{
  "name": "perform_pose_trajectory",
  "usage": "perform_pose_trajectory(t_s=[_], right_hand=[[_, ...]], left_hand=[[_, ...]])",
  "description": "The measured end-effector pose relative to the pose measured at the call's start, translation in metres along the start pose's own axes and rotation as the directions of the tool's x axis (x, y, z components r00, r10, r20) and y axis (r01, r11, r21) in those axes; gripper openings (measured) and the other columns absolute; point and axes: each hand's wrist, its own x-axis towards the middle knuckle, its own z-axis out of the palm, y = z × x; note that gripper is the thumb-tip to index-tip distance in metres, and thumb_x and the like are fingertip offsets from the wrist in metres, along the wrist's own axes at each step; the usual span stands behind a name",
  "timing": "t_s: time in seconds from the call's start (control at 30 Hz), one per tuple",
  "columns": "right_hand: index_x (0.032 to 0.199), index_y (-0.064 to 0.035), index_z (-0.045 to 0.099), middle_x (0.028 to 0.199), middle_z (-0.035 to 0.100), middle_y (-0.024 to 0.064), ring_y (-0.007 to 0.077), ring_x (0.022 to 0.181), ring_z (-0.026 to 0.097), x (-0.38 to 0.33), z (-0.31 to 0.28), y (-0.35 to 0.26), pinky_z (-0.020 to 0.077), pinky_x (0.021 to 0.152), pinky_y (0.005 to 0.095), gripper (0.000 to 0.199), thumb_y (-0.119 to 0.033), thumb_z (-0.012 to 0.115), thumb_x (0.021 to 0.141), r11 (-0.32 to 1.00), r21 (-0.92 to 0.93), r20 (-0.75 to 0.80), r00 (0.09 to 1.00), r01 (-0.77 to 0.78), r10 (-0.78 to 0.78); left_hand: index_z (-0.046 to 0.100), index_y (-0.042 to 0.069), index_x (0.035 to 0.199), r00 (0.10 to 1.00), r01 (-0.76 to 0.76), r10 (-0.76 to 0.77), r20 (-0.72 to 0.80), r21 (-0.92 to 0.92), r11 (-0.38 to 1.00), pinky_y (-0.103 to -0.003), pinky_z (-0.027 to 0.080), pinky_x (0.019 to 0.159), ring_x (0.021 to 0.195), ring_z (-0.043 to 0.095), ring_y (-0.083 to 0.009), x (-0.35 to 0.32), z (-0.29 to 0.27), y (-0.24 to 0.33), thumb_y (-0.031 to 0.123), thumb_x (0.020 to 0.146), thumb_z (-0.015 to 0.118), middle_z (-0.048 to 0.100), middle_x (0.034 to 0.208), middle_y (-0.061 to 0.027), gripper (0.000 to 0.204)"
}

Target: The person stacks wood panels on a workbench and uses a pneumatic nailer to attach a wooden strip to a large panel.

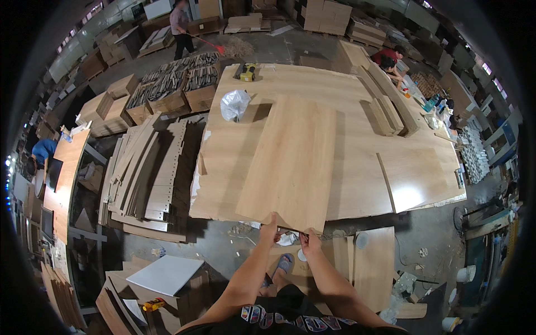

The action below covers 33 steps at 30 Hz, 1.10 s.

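A long light-wood board [290,162] lies at a slant over the large wood-topped table [357,178], its near end jutting past the table's front edge. My left hand [270,230] grips that near end, the thumb on top and the fingers curled below. To its right, my right hand [310,241] is closed on the same edge near the board's corner; its fingertips are partly hidden. Beyond the board's far left side sit a clear plastic bag [235,105] and a yellow-and-black tool [245,71].
Narrow wood panels [385,106] are stacked at the table's right. Another flat board [416,176] lies at the front right. Piled strips [139,167] stand left of the table. A person [180,28] sweeps at the back; another person [391,58] bends beyond the table's far right.
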Motion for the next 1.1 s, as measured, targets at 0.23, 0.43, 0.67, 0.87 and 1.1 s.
perform_pose_trajectory(t_s=[0.23, 0.43, 0.67, 0.87, 1.1], right_hand=[[0.114, -0.0027, 0.065, 0.102, 0.069, 0.0099, 0.0232, 0.085, 0.071, -0.015, 0.008, -0.001, 0.0649, 0.075, 0.0343, 0.021, -0.021, 0.07, 0.105, 0.997, -0.072, -0.073, 0.997, 0.009, -0.015], [0.102, -0.0007, 0.068, 0.097, 0.071, 0.0071, 0.0186, 0.078, 0.07, 0.017, 0.024, 0.028, 0.0629, 0.065, 0.0311, 0.022, -0.022, 0.074, 0.103, 0.991, -0.107, -0.15, 0.984, 0.077, -0.093], [0.099, -0.0027, 0.066, 0.092, 0.068, 0.006, 0.0164, 0.071, 0.066, 0.03, 0.052, -0.003, 0.0607, 0.058, 0.0237, 0.022, -0.023, 0.075, 0.102, 0.977, -0.172, -0.237, 0.958, 0.122, -0.161], [0.106, -0.0062, 0.066, 0.097, 0.068, 0.0095, 0.0218, 0.079, 0.067, 0.04, 0.08, -0.041, 0.0625, 0.063, 0.0325, 0.009, -0.008, 0.069, 0.097, 0.975, -0.213, -0.023, 0.997, 0.066, -0.072], [0.11, -0.0098, 0.061, 0.1, 0.067, 0.0065, 0.0246, 0.088, 0.066, 0.046, 0.066, -0.062, 0.0581, 0.088, 0.0454, 0.013, -0.009, 0.062, 0.097, 0.983, -0.177, 0.265, 0.964, 0.055, -0.007]], left_hand=[[0.072, -0.011, 0.103, 0.978, -0.169, 0.16, -0.134, -0.061, 0.984, -0.035, 0.063, 0.054, 0.067, 0.074, -0.0258, 0.024, -0.014, 0.016, 0.047, 0.093, 0.082, 0.074, 0.092, -0.0176, 0.06], [0.069, -0.014, 0.111, 0.978, -0.181, 0.159, -0.137, -0.166, 0.969, -0.034, 0.067, 0.058, 0.08, 0.077, -0.0282, 0.056, -0.029, 0.019, 0.041, 0.094, 0.081, 0.073, 0.109, -0.0207, 0.059], [0.067, -0.007, 0.116, 0.996, -0.078, 0.079, -0.035, 0.046, 0.996, -0.039, 0.066, 0.064, 0.078, 0.074, -0.027, 0.05, 0.005, 0.057, 0.049, 0.099, 0.073, 0.072, 0.101, -0.0165, 0.059], [0.069, -0.01, 0.106, 0.991, -0.133, 0.134, -0.005, 0.022, 0.991, -0.037, 0.063, 0.055, 0.064, 0.071, -0.0251, 0.097, 0.019, 0.063, 0.058, 0.1, 0.068, 0.071, 0.083, -0.0159, 0.068], [0.066, -0.006, 0.114, 0.994, -0.101, 0.101, 0.042, -0.008, 0.995, -0.04, 0.065, 0.06, 0.068, 0.071, -0.0258, 0.088, 0.048, 0.108, 0.057, 0.102, 0.066, 0.069, 0.092, -0.0168, 0.064]])
